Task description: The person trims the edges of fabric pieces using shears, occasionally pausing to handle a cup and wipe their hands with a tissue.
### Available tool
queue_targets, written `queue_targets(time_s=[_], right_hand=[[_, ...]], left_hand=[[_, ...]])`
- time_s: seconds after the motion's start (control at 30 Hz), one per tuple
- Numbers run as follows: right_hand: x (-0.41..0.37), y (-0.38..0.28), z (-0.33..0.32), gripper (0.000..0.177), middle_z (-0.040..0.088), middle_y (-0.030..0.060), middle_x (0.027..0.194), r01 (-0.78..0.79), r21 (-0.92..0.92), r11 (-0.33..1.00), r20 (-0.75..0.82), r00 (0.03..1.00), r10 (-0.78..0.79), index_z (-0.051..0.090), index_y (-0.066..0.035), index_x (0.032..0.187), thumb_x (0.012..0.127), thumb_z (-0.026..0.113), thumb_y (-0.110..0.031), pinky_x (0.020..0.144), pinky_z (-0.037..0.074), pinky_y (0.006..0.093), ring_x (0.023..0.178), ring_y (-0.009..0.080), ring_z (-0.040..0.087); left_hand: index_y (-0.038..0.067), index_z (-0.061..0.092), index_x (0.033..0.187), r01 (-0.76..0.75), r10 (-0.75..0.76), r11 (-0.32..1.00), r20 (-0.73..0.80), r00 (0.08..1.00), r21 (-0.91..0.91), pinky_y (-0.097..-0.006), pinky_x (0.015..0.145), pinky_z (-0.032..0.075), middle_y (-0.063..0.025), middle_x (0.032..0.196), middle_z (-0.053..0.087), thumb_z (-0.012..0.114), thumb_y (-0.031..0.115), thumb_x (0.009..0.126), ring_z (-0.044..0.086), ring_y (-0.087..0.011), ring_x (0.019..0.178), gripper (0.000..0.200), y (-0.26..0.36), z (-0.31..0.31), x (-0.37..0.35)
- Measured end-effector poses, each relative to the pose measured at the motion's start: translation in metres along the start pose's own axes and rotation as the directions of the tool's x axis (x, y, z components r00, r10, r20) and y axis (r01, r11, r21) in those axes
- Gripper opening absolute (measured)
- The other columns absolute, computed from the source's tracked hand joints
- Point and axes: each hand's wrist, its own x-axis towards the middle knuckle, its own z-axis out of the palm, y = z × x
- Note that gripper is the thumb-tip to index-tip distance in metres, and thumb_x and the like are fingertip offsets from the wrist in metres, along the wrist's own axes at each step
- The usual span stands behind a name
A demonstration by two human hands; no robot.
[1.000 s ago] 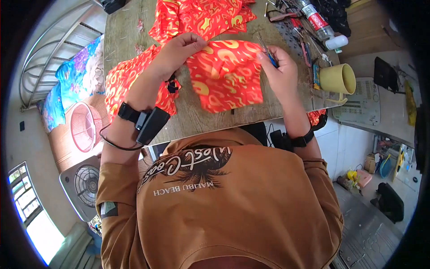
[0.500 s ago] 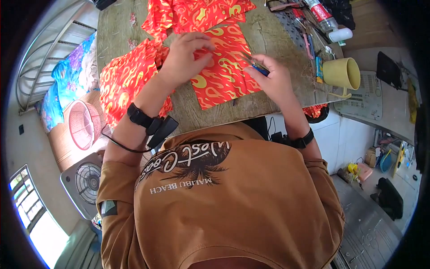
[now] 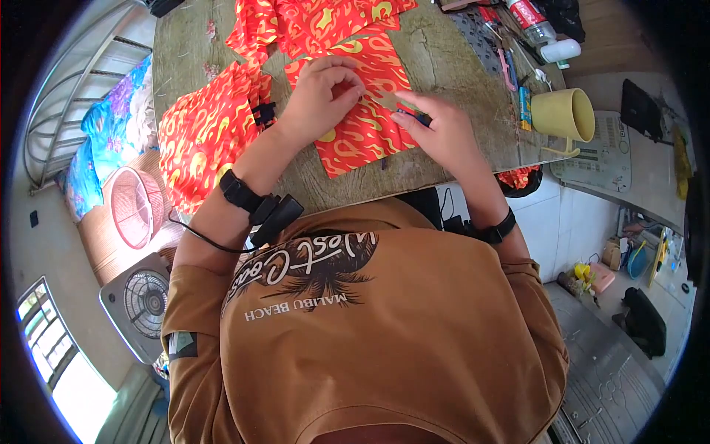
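Note:
A red cloth piece with a yellow flame pattern lies flat on the wooden table. My left hand is over its left part, thumb and fingertips brought together; whatever is between them is too small to make out. In my right hand is a small blue-handled snipping tool, its metal tips pointing left over the cloth. More flame-patterned cloth is piled to the left, and another heap lies at the far side.
At the right of the table are a yellow mug, a plastic bottle, a blue tube and assorted tools. A pink basket and a fan stand left, below the table.
My left hand has shifted slightly right, closer to the snipping tool. The tool's tips have moved left with my right hand. A black object now shows beside the left cloth pile.

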Motion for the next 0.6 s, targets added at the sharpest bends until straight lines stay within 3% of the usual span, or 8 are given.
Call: queue_targets(time_s=[0.03,0.17,0.37,0.6], right_hand=[[0.002,-0.002,0.001,0.037,0.064,0.0147,0.094,0.009,-0.018,1.0,0.016,1.0,-0.009,0.061,-0.011,0.111,0.08,0.065,-0.031,0.069,0.048,0.0318,0.08,0.0267,0.062],[0.007,0.0,0.008,0.036,0.065,0.014,0.09,0.068,-0.038,0.997,0.01,0.998,-0.068,0.063,-0.012,0.111,0.08,0.064,-0.032,0.065,0.048,0.0326,0.076,0.0272,0.062],[0.01,0.002,0.016,0.034,0.064,0.0134,0.086,0.14,-0.003,0.99,-0.051,0.989,-0.14,0.064,-0.012,0.108,0.08,0.064,-0.031,0.063,0.047,0.0328,0.072,0.0275,0.061],[0.012,0.0,0.02,0.032,0.064,0.0132,0.082,0.174,-0.104,0.979,-0.024,0.984,-0.178,0.065,-0.012,0.106,0.08,0.063,-0.03,0.062,0.047,0.0333,0.07,0.0281,0.061]], left_hand=[[0.003,0.062,0.087,0.048,-0.048,0.997,0.01,0.999,-0.052,-0.0328,0.088,0.042,-0.0098,0.109,0.057,0.064,0.013,0.079,0.055,-0.0241,0.101,0.013,-0.001,0.0,0.0],[0.003,0.063,0.085,0.012,-0.014,0.995,-0.015,1.0,-0.1,-0.0344,0.089,0.042,-0.0115,0.103,0.06,0.064,0.012,0.078,0.053,-0.0264,0.102,0.012,-0.003,0.0,0.001],[0.002,0.061,0.084,0.007,-0.01,0.995,-0.025,1.0,-0.102,-0.0346,0.089,0.042,-0.0117,0.102,0.06,0.063,0.011,0.078,0.054,-0.026,0.102,0.011,0.0,-0.001,0.001],[0.002,0.061,0.083,0.001,-0.004,0.993,-0.025,1.0,-0.114,-0.0347,0.089,0.042,-0.0119,0.103,0.06,0.063,0.01,0.078,0.054,-0.0265,0.101,0.01,-0.003,0.001,0.001]])
